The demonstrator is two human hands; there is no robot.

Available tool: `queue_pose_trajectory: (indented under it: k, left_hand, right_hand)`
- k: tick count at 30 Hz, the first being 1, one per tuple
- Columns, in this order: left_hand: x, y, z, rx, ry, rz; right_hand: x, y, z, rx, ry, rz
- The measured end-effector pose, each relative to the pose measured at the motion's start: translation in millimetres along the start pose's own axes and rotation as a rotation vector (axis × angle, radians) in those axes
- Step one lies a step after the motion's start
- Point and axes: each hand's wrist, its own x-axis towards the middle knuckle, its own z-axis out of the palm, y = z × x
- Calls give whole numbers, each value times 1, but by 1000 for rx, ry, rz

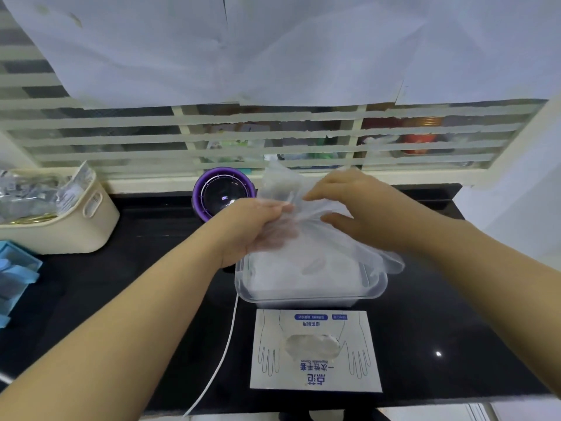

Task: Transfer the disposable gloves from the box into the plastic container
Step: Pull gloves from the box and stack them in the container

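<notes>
Left hand (253, 227): fingers curled tight round a bunch of clear disposable gloves (280, 185), over the container's far left corner
Right hand (359, 208): fingers bent, thumb and forefinger pinching the same film, just beside the left hand
Plastic container (303, 297): clear, on the black tabletop (440, 314), cloudy glove pile inside, film trailing over the right rim
Box (315, 372): flat, just before the container, oval opening, hand outlines, upside-down blue print 一次性手套; smaller lines too blurred to read

Your left hand (252, 229) and right hand (364, 208) are both bare. Your left forearm (136, 314) and right forearm (470, 268) are bare too, right out to the frame edge. Fingertips are blurred, nail detail unreadable.
</notes>
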Motion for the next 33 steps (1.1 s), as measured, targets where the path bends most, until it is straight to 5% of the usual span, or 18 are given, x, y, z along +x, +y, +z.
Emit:
queue_pose_trajectory:
  k: [8, 11, 15, 18, 23, 29, 33]
  left_hand:
    - [30, -35, -5, 57, 76, -174]
    - [33, -38, -10, 368, 141, -94]
    - [23, -39, -9, 1010, 450, 399]
    - [27, -41, 3, 1292, 356, 802]
    - [53, -57, 20, 1591, -17, 328]
    - [67, -59, 25, 1647, -110, 188]
    - [74, -67, 29, 1702, -166, 88]
  right_hand:
    - [12, 29, 78, 78, -368, 163]
    - [14, 32, 95, 56, -436, 179]
    - [17, 32, 105, 77, -500, 154]
    - [19, 32, 107, 115, -535, 156]
    - [18, 27, 100, 36, -566, 162]
    - [34, 28, 89, -165, -196, 212]
    - [34, 32, 105, -186, -469, 325]
